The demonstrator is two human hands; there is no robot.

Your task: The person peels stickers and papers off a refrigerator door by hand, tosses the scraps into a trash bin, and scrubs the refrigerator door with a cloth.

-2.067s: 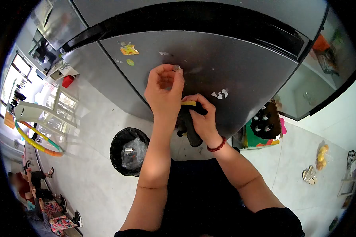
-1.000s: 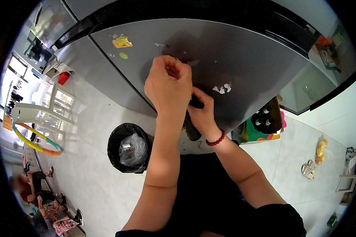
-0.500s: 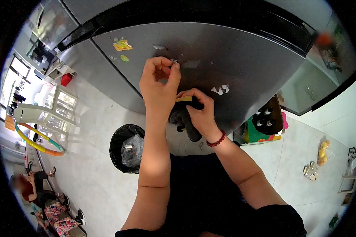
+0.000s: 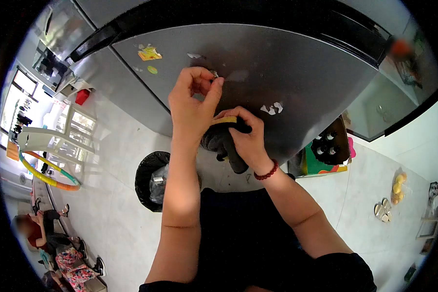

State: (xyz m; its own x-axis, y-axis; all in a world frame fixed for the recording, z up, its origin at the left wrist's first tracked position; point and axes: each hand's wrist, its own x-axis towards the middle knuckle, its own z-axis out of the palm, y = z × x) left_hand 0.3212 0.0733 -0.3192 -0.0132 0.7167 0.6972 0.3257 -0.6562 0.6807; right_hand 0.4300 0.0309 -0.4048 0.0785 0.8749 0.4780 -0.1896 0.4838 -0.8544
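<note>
Bin (image 4: 142, 182) partly behind left forearm (image 4: 182, 180); left hand (image 4: 193, 107) pinches scrap (image 4: 214, 74), right hand (image 4: 250, 138) clamps glove (image 4: 221, 141).

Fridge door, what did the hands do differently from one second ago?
The left hand moved left across the fridge door, and its arm now hides more of the bin. Nothing was visibly dropped. The right hand still holds the dark cloth; the yellow sticker and white scraps stayed put.

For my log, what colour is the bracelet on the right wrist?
The bracelet is dark red; it shows best in the head view.
</note>
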